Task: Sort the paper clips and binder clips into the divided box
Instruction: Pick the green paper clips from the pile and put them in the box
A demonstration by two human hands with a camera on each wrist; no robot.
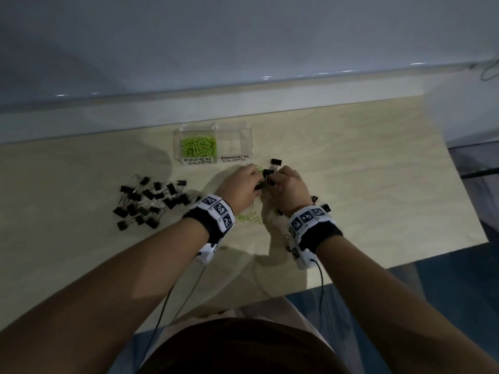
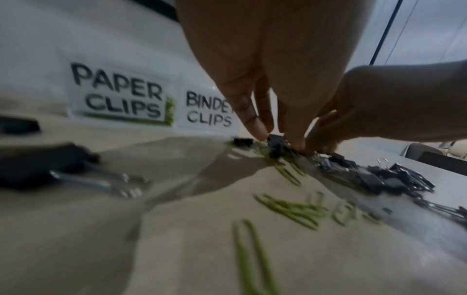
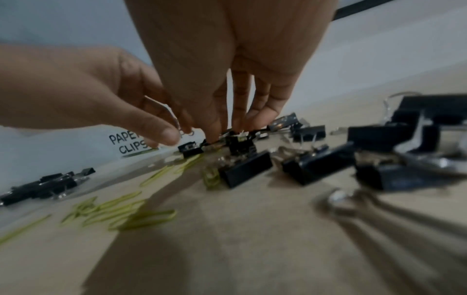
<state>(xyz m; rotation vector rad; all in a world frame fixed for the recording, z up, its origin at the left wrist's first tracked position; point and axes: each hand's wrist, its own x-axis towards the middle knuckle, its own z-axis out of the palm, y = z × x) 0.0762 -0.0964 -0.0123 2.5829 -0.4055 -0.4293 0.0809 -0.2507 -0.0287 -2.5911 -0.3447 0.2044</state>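
A clear divided box [image 1: 176, 147] stands at the table's far side. Its "PAPER CLIPS" half holds green paper clips [image 1: 199, 145]; through the clear wall I see nothing in the "BINDER CLIPS" half [image 1: 235, 143]. Just in front of it, both hands meet over a mixed heap of black binder clips and green paper clips. My left hand [image 2: 276, 137] pinches a black binder clip [image 2: 275, 147] with its fingertips. My right hand [image 3: 227, 133] comes in from the right, and its fingertips pinch another black binder clip [image 3: 237, 143]. Loose green paper clips [image 2: 290, 209] lie nearer to me.
A separate pile of black binder clips [image 1: 149, 202] lies on the table to the left. One binder clip [image 1: 275, 162] sits just beyond the hands. More binder clips [image 3: 316, 165] lie by my right wrist. Cables hang from both wrist bands. A wall runs behind the box.
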